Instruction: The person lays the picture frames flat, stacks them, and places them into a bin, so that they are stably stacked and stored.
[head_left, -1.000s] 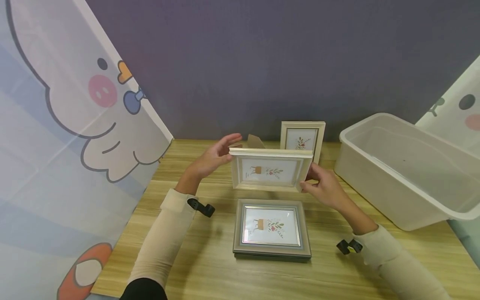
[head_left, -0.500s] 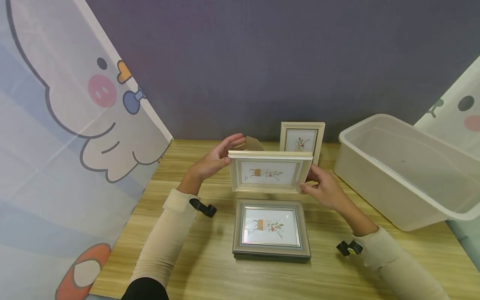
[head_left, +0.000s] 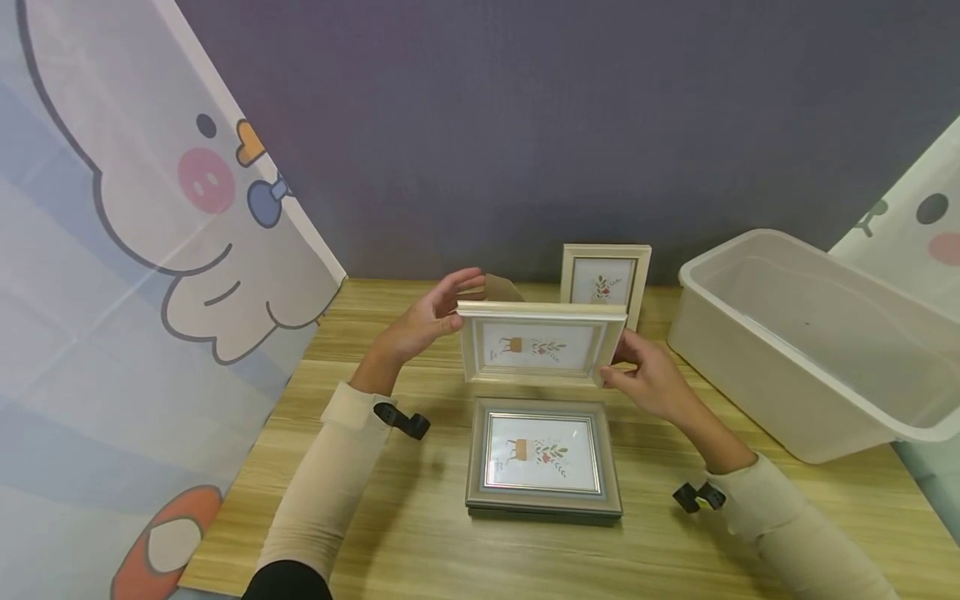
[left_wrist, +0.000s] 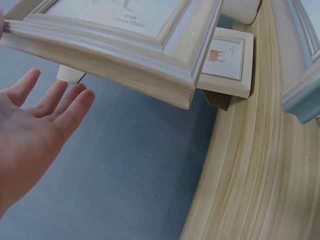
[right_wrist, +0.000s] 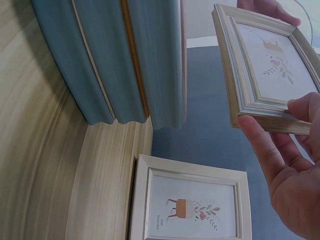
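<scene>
Fingers of the right hand (head_left: pixel 647 375) pinch one rectangular cream picture frame with a pale gold top edge (head_left: pixel 540 343) at its right end, the thumb on its front and the other fingers behind and below. The left hand (head_left: pixel 420 321) is at the opposite end with its thumb against the edge; its remaining fingers reach out nearly straight and loosely spread, gripping nothing. One brown flap (head_left: pixel 501 288) shows behind the top edge, near those fingertips; whether they touch it, I cannot tell.

The held frame is turned on its long side above the pale wood-grain desk (head_left: pixel 420 525), just beyond a flat stack of blue-grey frames (head_left: pixel 543 450), where the right wrist view shows three layers. One second cream frame (head_left: pixel 606 279) stands upright behind, partly covered. To the right sits one deep, translucent white plastic bin (head_left: pixel 738 375).
</scene>
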